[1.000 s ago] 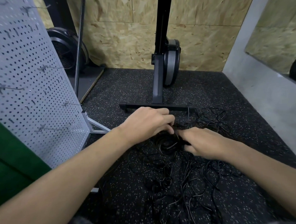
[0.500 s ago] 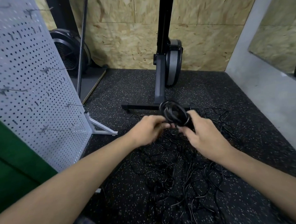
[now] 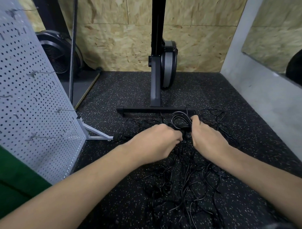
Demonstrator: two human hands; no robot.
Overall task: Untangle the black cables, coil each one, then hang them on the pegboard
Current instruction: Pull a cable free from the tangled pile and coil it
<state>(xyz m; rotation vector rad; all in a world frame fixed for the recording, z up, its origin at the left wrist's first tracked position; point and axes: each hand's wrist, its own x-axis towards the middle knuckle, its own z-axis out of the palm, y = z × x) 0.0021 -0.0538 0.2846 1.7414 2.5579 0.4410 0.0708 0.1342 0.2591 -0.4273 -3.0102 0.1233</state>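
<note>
Speckled black rubber floor point(image 3: 129, 91) runs back to a chipboard wall point(image 3: 118, 47). Between the two grips, held up off the floor, is a coil point(image 3: 180, 119) of black cable, several loops wound together and standing roughly upright. The right grip point(image 3: 207, 139) is closed round the coil's right side, with the thumb over the loops and the fingers curled behind. The left grip point(image 3: 154, 143) meets the coil at its lower left edge and curls tight on it there; its fingertips are tucked under and hidden. The grips are almost touching, and bare forearms reach in from the near edge.

Under the grips and nearer the person lie the other cables point(image 3: 187, 186), a loose black tangle spread over the floor with strands crossing every way. More loops trail out to the right of the right grip, and a few lie beyond the left grip. I cannot tell whether any strand runs from the coil into the tangle.

Just beyond the grips lies the flat base bar of a black stand point(image 3: 155, 90), whose post rises upright with a grey-faced wheel point(image 3: 169, 65) on it. Well to the left of the left grip stands the pegboard point(image 3: 26, 101), pale grey, on a metal foot point(image 3: 99, 138), with wire hooks point(image 3: 43, 137) sticking out of it. Behind it is a round black fan point(image 3: 59, 52). A green surface point(image 3: 12, 179) fills the near left corner, and a grey wall point(image 3: 266, 96) closes off the right.
</note>
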